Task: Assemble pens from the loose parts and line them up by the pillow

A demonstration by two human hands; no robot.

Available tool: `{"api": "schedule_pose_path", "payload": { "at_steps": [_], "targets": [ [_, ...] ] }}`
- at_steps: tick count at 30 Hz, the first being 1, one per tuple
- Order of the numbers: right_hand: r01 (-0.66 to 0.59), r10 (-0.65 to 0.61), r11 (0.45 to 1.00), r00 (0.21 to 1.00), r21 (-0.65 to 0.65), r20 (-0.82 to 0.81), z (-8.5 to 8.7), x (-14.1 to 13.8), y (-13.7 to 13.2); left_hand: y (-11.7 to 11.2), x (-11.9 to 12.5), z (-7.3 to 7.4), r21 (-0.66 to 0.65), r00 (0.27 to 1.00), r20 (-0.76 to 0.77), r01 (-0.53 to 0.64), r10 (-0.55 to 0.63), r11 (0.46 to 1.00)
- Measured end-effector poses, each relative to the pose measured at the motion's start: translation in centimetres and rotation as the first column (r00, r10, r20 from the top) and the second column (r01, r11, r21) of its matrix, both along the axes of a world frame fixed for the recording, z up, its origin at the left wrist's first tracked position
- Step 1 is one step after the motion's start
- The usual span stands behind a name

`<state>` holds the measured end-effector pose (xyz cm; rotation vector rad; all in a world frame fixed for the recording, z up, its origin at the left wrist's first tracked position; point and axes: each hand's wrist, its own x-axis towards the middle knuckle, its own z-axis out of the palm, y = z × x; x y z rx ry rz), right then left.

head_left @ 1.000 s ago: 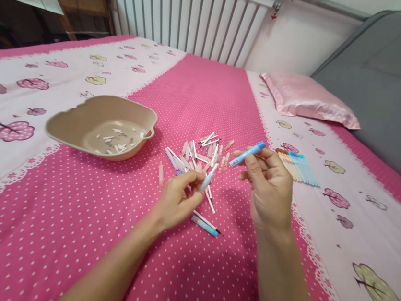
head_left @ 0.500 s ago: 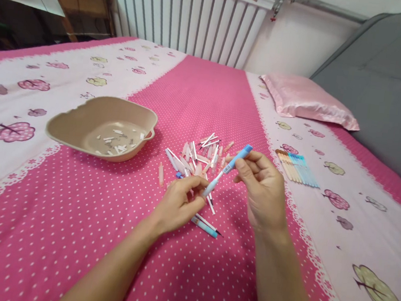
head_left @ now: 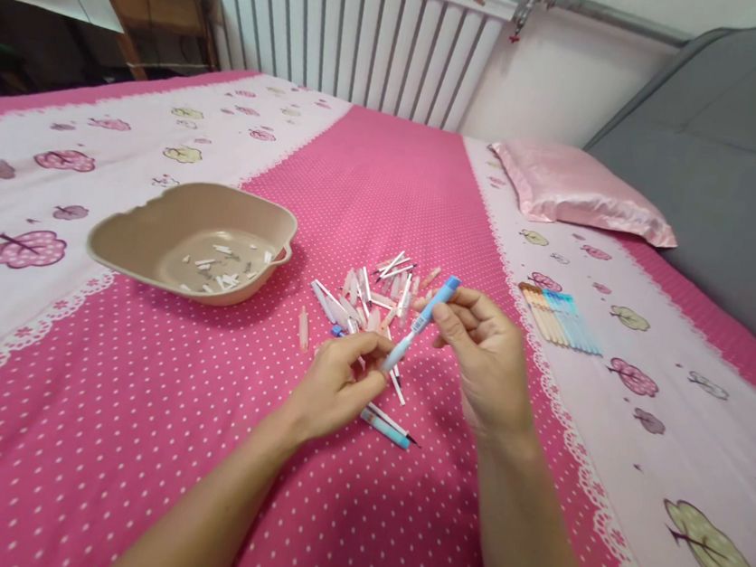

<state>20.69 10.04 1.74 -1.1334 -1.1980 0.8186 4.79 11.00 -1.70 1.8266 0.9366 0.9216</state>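
My left hand (head_left: 343, 380) is closed, pinching a pale, translucent pen grip section (head_left: 398, 353) between thumb and fingers. My right hand (head_left: 480, 350) is closed on a blue pen barrel (head_left: 434, 306) with a printed label and a darker blue top end. The two parts line up at a slant, with their ends meeting or nearly so. Beneath and beyond my hands lies a heap of pinkish pen parts and white refills (head_left: 376, 297). Nearer to me, a light blue barrel (head_left: 386, 428) and a refill with a dark tip (head_left: 393, 420) lie side by side.
On the left stands a beige basin (head_left: 188, 207) with small white pieces inside. To the right, a row of brown and blue pens (head_left: 560, 319) lies on the patterned bedspread (head_left: 390, 176). Farther back are a pink pillow (head_left: 580, 188), a radiator (head_left: 365, 41) and a grey headboard (head_left: 740, 161).
My right hand has moved left and slightly down with the blue barrel. The white length showing between barrel and grip section has shrunk. My left hand has stayed in place.
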Motion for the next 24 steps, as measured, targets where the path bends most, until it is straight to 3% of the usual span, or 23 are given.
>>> {"api": "schedule_pose_path", "payload": {
  "at_steps": [24],
  "targets": [
    [-0.112, 0.112, 0.993, 0.994, -0.02, -0.006, -0.41, -0.32, 0.08, 0.01, -0.1, 0.21, -0.062, 0.996, 0.086, 0.009, -0.003, 0.998]
  ]
}}
